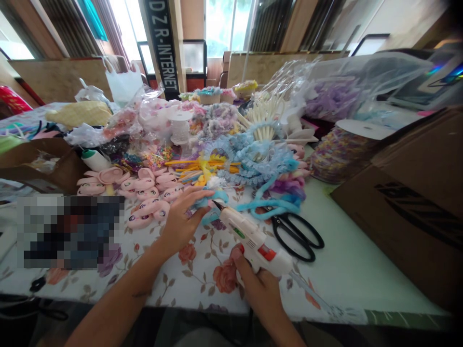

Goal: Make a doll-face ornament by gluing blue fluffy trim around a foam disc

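My left hand [183,219] is closed around a small piece wound with light blue fluffy yarn [221,195], pinched between thumb and fingers. In my right hand [258,289] is a white hot glue gun [248,231], gripped by its handle, with a glue stick sticking out of the back. The gun's dark nozzle is at the blue piece; whether it touches cannot be made out. Black-handled scissors [314,236] lie right of the gun, partly under a loose blue strand [249,206]. Several pink doll heads with long ears [144,214] lie left of my left hand.
Blue lace trim [262,164], orange and yellow sticks [181,166] and plastic bags of trimmings [144,115] fill the back of the table. A large multicoloured spool [338,154] and cardboard box [408,207] stand at right. Another box [54,173] stands at left, near a blurred patch.
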The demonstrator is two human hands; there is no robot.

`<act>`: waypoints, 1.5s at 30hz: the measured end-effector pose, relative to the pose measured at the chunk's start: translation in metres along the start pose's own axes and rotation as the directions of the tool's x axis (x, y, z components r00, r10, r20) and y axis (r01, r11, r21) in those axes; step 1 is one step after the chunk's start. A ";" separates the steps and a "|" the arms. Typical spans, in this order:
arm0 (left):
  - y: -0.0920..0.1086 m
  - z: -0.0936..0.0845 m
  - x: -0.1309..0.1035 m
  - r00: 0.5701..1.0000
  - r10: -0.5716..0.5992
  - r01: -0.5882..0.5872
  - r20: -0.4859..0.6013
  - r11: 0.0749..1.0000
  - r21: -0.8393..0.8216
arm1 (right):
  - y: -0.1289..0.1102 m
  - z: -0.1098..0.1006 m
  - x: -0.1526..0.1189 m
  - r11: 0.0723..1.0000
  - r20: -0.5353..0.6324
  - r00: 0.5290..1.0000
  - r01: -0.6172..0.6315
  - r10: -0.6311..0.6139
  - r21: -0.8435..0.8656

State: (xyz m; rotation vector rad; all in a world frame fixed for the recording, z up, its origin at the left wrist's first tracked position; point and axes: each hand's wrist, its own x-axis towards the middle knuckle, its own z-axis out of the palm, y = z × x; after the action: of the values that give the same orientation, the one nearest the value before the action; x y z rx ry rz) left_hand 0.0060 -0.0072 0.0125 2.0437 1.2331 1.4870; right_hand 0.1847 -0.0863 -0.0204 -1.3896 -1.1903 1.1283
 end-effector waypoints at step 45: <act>-0.002 0.001 0.001 0.990 -0.081 0.074 0.115 0.995 0.063 | 0.006 0.003 0.000 0.974 0.101 0.988 -0.133 0.116 0.182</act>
State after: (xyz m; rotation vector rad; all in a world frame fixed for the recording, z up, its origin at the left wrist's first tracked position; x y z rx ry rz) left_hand 0.0064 -0.0053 0.0115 2.0633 1.3080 1.2904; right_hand 0.1820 -0.0865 -0.0270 -1.2941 -1.0401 1.3682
